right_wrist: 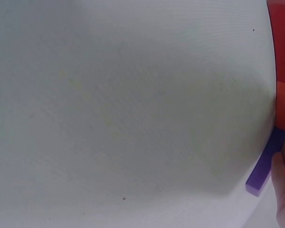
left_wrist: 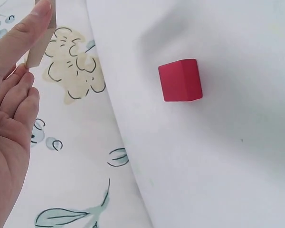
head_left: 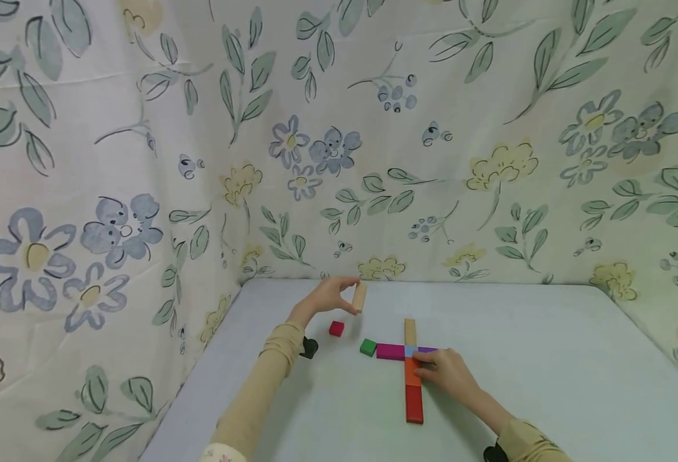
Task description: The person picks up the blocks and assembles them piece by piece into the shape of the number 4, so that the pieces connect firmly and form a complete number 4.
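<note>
My left hand [head_left: 328,296] pinches a plain wooden block [head_left: 359,297] between thumb and fingers, raised above the back of the table. Below it lies a red cube [left_wrist: 180,80]. At the middle, blocks form a cross: a light blue piece [head_left: 410,351] in the centre, a wooden block [head_left: 410,332] behind, magenta [head_left: 390,351] to the left, purple [right_wrist: 259,173] to the right, orange [head_left: 412,372] then red [head_left: 414,404] in front. Fingertips of my right hand [head_left: 449,375] touch the orange block near the centre; whether they pinch it is unclear.
A green cube [head_left: 368,347] lies near the left end of the magenta block. The white table [head_left: 546,359] meets a floral cloth [head_left: 373,192] at its back and sides. A dark round object [head_left: 310,348] shows beside the left forearm.
</note>
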{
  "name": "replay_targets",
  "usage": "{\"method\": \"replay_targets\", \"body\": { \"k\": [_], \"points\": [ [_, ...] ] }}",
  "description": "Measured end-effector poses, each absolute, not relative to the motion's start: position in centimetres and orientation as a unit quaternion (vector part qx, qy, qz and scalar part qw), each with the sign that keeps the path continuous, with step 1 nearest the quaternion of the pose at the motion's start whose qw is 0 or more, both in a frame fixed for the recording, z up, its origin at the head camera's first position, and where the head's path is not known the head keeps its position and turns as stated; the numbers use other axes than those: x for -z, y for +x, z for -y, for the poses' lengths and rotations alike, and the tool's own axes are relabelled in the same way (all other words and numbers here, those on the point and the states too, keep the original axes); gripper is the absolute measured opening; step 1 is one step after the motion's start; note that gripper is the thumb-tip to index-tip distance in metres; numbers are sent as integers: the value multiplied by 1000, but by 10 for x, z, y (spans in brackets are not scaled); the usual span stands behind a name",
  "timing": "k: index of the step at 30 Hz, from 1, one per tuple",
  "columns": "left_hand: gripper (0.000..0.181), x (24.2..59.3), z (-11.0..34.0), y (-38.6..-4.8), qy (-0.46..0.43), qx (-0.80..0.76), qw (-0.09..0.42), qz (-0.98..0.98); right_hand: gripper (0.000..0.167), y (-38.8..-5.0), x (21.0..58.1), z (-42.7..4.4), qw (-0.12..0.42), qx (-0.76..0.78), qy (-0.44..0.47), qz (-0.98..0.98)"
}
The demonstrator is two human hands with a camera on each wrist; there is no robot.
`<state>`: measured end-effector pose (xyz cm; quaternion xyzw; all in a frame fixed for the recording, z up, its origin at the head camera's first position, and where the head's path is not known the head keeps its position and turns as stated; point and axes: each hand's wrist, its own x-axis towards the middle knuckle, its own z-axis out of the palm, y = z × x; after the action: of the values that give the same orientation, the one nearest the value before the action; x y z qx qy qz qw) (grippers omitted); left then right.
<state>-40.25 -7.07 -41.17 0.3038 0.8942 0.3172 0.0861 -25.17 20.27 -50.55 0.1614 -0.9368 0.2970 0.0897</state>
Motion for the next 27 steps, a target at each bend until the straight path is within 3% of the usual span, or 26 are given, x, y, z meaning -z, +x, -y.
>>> {"method": "replay_targets", "body": {
  "k": [5, 15, 27],
  "points": [
    [81, 407, 60, -401, 312, -309, 90, -894, 35, -251, 505, -203, 105, -283, 165, 939],
    [82, 412, 38, -397, 332, -294, 98, -891, 37, -251, 504, -203, 84, -289, 156, 941],
    [81, 432, 29, -396, 327, -247, 98, -907, 36, -253, 507, -204, 88, -283, 165, 941]
  ]
}}
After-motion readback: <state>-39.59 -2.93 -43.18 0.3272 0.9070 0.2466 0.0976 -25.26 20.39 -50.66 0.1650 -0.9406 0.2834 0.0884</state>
